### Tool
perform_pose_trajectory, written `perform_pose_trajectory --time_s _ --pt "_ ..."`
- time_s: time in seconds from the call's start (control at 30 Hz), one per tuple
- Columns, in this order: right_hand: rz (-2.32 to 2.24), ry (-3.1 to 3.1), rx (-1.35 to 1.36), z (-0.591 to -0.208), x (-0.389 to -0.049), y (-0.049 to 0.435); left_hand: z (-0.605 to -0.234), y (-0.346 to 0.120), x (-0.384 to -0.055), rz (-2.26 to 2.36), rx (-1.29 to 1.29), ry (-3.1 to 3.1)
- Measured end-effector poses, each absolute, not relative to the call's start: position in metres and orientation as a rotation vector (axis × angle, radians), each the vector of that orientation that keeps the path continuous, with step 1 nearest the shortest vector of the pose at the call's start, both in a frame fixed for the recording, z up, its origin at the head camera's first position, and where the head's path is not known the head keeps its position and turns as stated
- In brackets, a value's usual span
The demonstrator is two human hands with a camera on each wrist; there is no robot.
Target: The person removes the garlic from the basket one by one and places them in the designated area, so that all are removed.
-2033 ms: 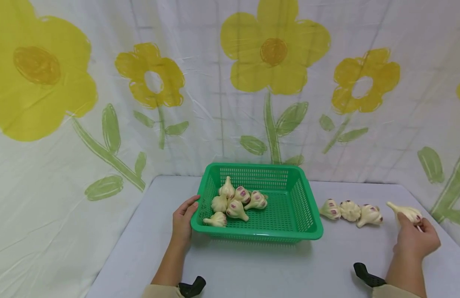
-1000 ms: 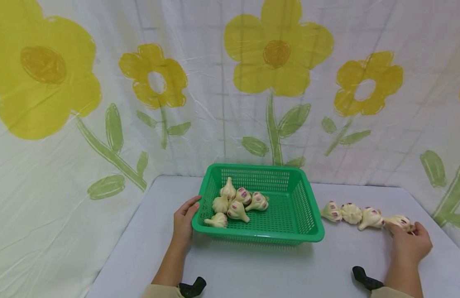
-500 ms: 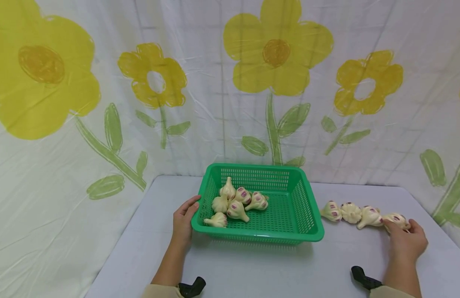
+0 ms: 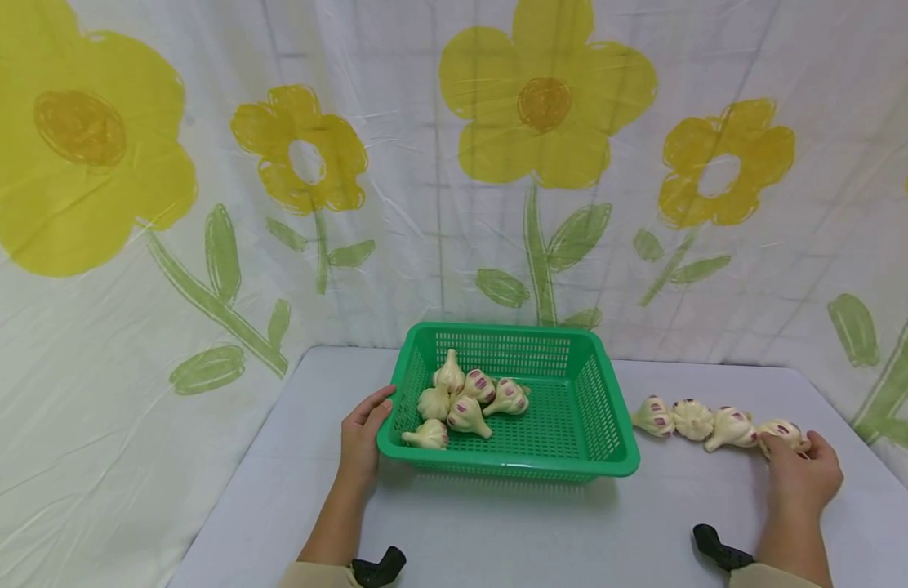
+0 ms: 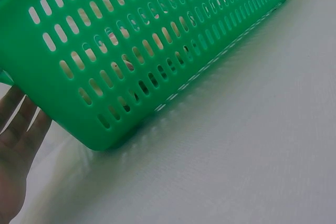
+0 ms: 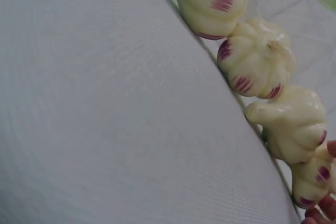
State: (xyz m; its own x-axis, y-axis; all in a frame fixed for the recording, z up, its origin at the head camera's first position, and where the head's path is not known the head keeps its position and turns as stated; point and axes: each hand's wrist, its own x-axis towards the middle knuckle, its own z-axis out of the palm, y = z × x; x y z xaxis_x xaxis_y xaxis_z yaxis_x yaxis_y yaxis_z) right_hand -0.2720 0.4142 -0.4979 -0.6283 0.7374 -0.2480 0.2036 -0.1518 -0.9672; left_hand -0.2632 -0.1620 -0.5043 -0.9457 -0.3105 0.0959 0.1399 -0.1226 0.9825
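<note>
In the head view, a green plastic basket [image 4: 498, 467] holds several garlic bulbs [image 4: 469, 414], gathered at its left side. My left hand [image 4: 363, 437] rests against the basket's left end; in the left wrist view its extended fingers [image 5: 21, 124] touch the outer wall below the rim. To the right of the basket, a row of garlic bulbs lies on the table. My right hand [image 4: 803, 478] pinches the rightmost garlic bulb [image 4: 783, 433] between thumb and fingers, partly hiding it. That bulb sits against its neighbour [image 6: 296, 124], as the right wrist view shows.
The white-covered table [image 4: 527, 539] ends at the back against a hanging cloth [image 4: 395, 269] printed with yellow flowers. Two more bulbs of the row, a left one [image 4: 654, 417] and a middle one [image 4: 693, 420], lie between the basket and the right hand's neighbouring bulb.
My right hand has brought its garlic bulb left and down to the end of the row; over the last half second it barely moves. The left hand stays at the basket.
</note>
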Motion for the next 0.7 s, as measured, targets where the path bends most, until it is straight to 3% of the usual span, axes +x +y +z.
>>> perform_pose_trajectory --time_s 0.7 --pt "1.736 -1.825 -1.046 -0.472 -0.272 0.398 -0.503 -0.164 -0.262 -2.177 0.185 -1.863"
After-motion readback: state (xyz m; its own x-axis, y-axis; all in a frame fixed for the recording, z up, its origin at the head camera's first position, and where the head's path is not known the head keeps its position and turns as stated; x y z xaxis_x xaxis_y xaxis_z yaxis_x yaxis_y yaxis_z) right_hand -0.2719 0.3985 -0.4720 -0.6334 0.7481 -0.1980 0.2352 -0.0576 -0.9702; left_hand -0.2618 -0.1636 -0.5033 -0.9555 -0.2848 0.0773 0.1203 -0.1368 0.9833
